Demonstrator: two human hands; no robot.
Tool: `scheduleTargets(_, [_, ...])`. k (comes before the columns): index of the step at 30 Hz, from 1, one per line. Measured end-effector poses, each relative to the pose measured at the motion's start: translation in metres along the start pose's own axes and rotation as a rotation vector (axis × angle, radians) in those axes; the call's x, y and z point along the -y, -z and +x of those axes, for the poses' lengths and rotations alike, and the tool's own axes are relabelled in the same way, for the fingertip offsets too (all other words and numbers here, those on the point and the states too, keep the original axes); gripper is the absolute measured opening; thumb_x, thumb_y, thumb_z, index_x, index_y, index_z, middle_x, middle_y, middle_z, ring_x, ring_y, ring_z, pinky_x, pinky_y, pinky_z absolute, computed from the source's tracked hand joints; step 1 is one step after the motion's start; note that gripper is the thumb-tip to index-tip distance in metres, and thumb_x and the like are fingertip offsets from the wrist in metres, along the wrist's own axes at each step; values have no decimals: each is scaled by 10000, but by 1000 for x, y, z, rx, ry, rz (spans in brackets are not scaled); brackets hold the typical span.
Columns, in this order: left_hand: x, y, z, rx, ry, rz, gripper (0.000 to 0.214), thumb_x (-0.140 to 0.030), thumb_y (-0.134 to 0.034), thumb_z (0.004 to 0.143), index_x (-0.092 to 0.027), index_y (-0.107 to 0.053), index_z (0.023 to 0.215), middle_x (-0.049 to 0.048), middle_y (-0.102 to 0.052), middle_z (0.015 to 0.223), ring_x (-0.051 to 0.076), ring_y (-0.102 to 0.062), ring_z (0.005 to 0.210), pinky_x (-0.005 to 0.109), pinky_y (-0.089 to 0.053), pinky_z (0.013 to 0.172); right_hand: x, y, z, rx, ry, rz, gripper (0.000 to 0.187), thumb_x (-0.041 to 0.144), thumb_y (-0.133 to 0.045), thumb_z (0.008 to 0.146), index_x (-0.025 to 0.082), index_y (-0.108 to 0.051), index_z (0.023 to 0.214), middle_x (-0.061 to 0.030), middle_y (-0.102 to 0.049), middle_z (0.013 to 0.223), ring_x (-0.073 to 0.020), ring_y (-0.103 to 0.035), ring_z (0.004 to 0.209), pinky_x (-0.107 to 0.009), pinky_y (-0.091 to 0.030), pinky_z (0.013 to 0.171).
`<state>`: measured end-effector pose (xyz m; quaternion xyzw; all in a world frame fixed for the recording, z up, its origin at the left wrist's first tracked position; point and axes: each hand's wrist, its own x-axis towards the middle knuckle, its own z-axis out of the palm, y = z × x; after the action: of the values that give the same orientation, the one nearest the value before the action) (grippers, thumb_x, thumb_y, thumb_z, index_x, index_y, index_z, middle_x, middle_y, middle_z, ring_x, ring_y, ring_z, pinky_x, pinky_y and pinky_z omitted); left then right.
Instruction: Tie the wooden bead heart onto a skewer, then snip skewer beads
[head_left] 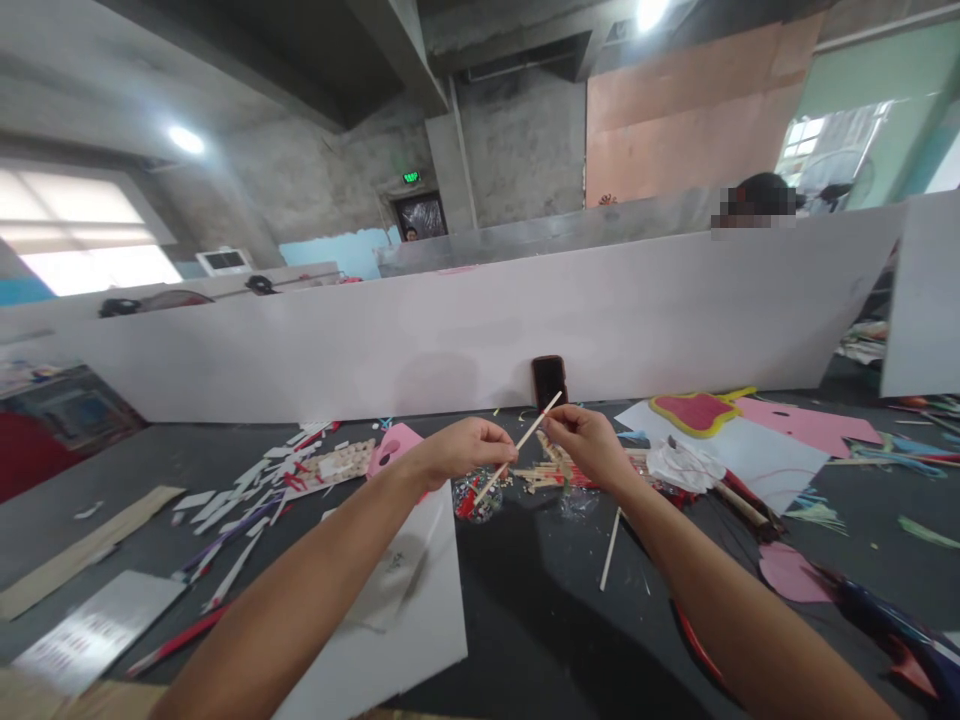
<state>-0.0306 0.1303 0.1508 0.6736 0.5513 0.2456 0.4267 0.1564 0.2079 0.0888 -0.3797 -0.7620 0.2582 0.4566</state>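
Nearest the camera, a white sheet [420,620] lies on the dark table [540,610] under the left forearm, and 1 loose stick [610,550] lies flat just beside the right forearm. Above the table, the 2 hands meet at the middle of the view and share a thin wooden stick [529,434], which is raised off the surface and slants from lower left to upper right. The left hand [461,450] has its fingertips pinched together on the stick's lower half; the right hand [592,442] has thumb and fingers closed on its upper part, with the tip poking out past them. Under the hands sit a small clear bag [476,497] of red bits and a heap of short sticks [551,470]. Farther back, a dark phone [549,380] stands against a long white partition [600,310].
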Motion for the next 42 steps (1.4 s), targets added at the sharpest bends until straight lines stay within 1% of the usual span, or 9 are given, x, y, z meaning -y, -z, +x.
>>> scheduleTargets(7, [-11,1,14,-108,59,-343,210,-355,-657,664,-154,-637,723,-22,-603,638,110,-508,660,241,-303,612,5,17,-4,-152,110,-6,290,342,-495,843,168,-600,1049,-21,-594,734,-129,-510,606,-254,-427,586])
scheduleTargets(9, [-13,-1,18,-129,79,-462,190,-329,-688,644,-157,-635,708,-30,-592,633,104,-507,652,239,-291,592,12,16,-13,-132,243,-47,286,297,-495,854,198,-573,1111,-25,-599,782,-132,-529,639,-258,-443,626])
scheduleTargets(13, [-12,-9,25,-131,72,-605,169,-297,-700,639,-160,-617,694,-51,-537,611,74,-456,569,231,-284,555,26,3,-29,-37,660,-328,270,205,-484,877,221,-554,1137,-48,-645,864,-153,-585,732,-275,-453,664])
scheduleTargets(16, [-10,-16,32,-97,49,-661,186,-300,-700,635,-151,-603,689,-55,-501,584,58,-407,502,229,-290,531,29,-6,-32,-101,783,-495,189,202,-488,885,209,-590,1043,-56,-673,883,-165,-614,784,-284,-457,688])
scheduleTargets(20, [-10,-23,42,-76,17,-729,202,-312,-692,642,-156,-610,742,-50,-515,616,57,-430,519,219,-316,538,25,-6,-29,-181,786,-535,169,188,-458,897,193,-602,986,-72,-676,907,-176,-627,834,-291,-474,739])
scheduleTargets(26, [-21,-30,56,-103,-23,-761,167,-289,-668,680,-155,-636,776,-31,-556,681,71,-474,605,224,-328,586,18,5,-22,-283,773,-542,249,148,-441,892,204,-573,1096,-89,-663,966,-191,-618,919,-301,-492,789])
scheduleTargets(33, [-28,-27,58,-212,-67,-746,196,-350,-612,761,-165,-645,817,15,-615,774,122,-546,768,248,-326,639,12,23,0,-413,722,-447,274,133,-474,878,213,-566,1123,-69,-687,929,-155,-655,818,-245,-505,715])
scheduleTargets(38, [-5,-24,40,-355,-71,-739,196,-305,-630,728,-179,-629,878,17,-616,829,115,-547,795,224,-348,647,12,35,27,-480,649,-371,197,194,-478,895,205,-600,1050,-31,-700,794,-131,-667,722,-224,-504,677])
scheduleTargets(42, [30,-37,11,-434,-48,-699,181,-257,-642,689,-161,-629,842,16,-613,787,119,-545,765,218,-362,646,13,43,49,-493,598,-337,189,268,-464,909,201,-607,1013,-25,-705,764,-134,-677,701,-233,-510,659])
